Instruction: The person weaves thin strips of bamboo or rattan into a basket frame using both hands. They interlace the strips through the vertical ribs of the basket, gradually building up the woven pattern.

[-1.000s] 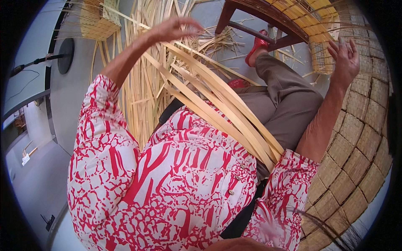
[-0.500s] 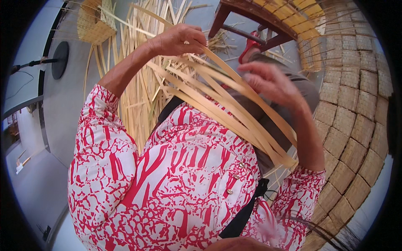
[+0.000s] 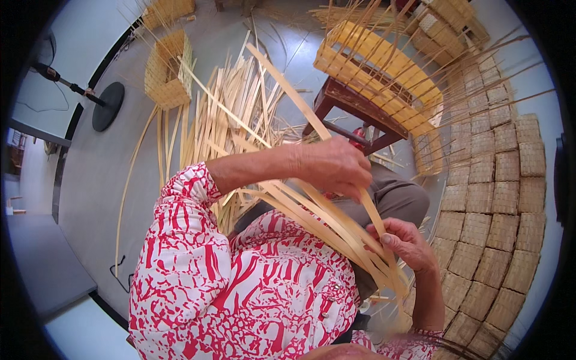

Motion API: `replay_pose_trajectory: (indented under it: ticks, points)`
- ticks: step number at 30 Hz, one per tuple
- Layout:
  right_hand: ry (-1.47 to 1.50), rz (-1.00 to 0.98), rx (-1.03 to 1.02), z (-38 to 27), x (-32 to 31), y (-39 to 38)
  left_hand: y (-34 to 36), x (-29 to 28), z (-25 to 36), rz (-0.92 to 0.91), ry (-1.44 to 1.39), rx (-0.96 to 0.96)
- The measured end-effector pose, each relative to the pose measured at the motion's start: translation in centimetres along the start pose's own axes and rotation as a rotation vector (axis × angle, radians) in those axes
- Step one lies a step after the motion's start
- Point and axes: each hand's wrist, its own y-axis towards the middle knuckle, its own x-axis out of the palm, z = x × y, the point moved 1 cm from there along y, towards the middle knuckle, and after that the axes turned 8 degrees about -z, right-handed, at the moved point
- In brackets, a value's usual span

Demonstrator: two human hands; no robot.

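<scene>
**Both hands on a bundle of bamboo strips**

The left hand was closed over a bundle of long bamboo strips that ran across the person's lap, its fingers curled down around one strip. The right hand pinched the same bundle lower down, thumb pressed on top. More loose strips lay fanned out on the grey floor ahead. A wooden stool stood beyond the hands, carrying a half-woven yellow basket. Stacks of finished woven baskets rose at the right, and another small basket sat on the floor further off.
</scene>
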Motion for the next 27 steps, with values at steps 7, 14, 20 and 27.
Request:
replay_pose_trajectory:
  ticks: [7,14,20,27]
  points:
    - [-0.124,0.226,-0.119,-0.6,-1.8,-1.5,3.2,-0.5,0.2,0.135,0.072,0.092]
    - [-0.731,0.62,-0.17,-3.7,-4.1,-4.2,0.5,-4.3,-4.3,0.194,0.145,-0.161]
    - [-0.712,0.535,-0.281,-2.7,-6.6,-2.7,-0.3,-4.4,-6.8,0.131,0.183,-0.171]
    - [-0.763,0.567,-0.274,-0.7,-9.6,1.1,2.4,-3.2,-4.9,0.465,0.525,-0.038]
